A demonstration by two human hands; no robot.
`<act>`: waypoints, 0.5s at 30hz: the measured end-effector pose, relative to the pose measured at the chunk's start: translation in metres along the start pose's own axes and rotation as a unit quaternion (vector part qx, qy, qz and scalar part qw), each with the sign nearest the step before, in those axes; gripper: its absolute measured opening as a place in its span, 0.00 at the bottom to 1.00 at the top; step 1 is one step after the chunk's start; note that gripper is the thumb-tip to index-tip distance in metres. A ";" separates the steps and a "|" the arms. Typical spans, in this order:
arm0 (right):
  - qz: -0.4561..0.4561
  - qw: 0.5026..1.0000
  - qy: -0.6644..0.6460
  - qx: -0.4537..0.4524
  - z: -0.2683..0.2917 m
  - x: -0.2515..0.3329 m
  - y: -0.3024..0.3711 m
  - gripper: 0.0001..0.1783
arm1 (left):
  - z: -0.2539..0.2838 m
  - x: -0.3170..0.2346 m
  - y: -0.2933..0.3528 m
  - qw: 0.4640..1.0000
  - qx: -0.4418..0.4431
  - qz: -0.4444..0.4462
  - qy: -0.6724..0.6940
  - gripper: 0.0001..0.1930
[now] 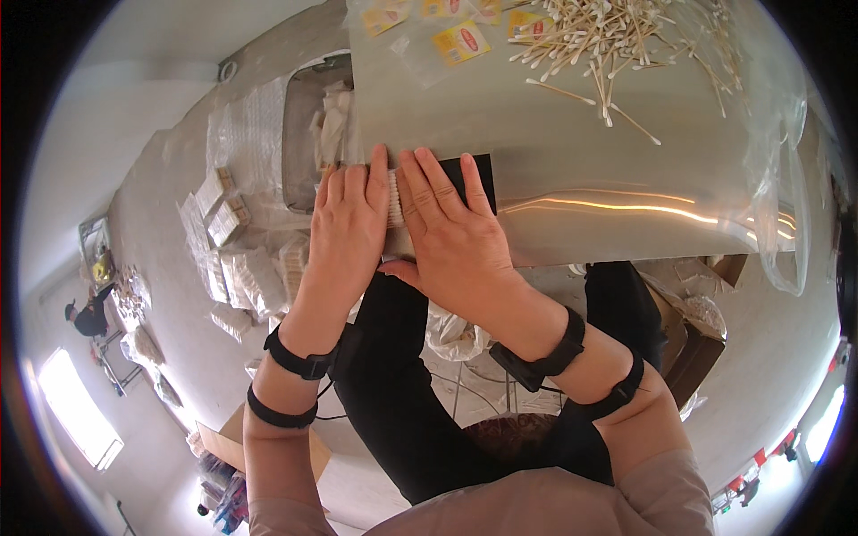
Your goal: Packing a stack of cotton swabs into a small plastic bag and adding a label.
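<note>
Bundling posture at the table's near left corner, seen from above. A row of white-tipped cotton swabs (394, 198) lies in the narrow gap between the two hands, close to where the left and near edges of the table (581, 170) meet. The left hand (350, 214) is laid flat, fingers extended, across the left edge; the right hand (451, 228) lies flat beside it, fingers slightly spread, thumb toward the near edge. Neither is curled in a grip; whether the palms press on swabs beneath cannot be told. A black flat piece (487, 183) shows under and beside the right hand's fingers. Toward the far edge lie a loose swab pile (608, 36) and, left of it, yellow printed cards (462, 42); a clear plastic bag (782, 196) hangs at the right edge. Beyond the left edge stands an open container (286, 134).

Likely faults: uneven pressure from the two hands could skew the row or make swabs ride over one another; a push too far left could send some over the edge; lifting one hand early could let the row spread.
</note>
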State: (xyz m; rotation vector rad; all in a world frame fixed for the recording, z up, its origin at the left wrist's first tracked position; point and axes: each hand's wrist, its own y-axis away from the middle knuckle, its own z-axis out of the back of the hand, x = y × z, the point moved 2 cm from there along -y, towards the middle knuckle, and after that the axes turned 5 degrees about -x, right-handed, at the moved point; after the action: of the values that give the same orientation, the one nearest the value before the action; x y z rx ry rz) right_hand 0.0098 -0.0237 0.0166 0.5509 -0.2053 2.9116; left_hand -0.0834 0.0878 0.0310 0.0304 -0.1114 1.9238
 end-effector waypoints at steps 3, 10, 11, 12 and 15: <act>0.001 1.000 0.007 0.003 -0.001 0.000 0.000 0.52 | -0.004 0.002 0.001 1.000 -0.013 -0.010 -0.007 0.33; 0.020 1.000 0.003 0.019 0.000 0.004 -0.003 0.55 | -0.009 0.006 0.003 1.000 -0.019 -0.005 0.017 0.33; 0.020 1.000 0.003 0.020 0.000 0.005 -0.004 0.55 | -0.009 0.007 0.003 1.000 -0.020 -0.008 0.012 0.33; 0.021 1.000 0.002 0.020 0.000 0.006 -0.004 0.55 | -0.009 0.007 0.004 1.000 -0.021 -0.011 0.006 0.32; 0.023 1.000 -0.001 0.016 -0.001 0.007 -0.005 0.56 | -0.009 0.007 0.004 0.999 -0.027 -0.012 0.012 0.33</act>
State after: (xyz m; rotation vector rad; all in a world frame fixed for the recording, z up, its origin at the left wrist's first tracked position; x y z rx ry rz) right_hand 0.0039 -0.0177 0.0189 0.5617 -0.1750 2.9628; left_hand -0.0891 0.0940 0.0220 -0.0277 -0.1468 1.8959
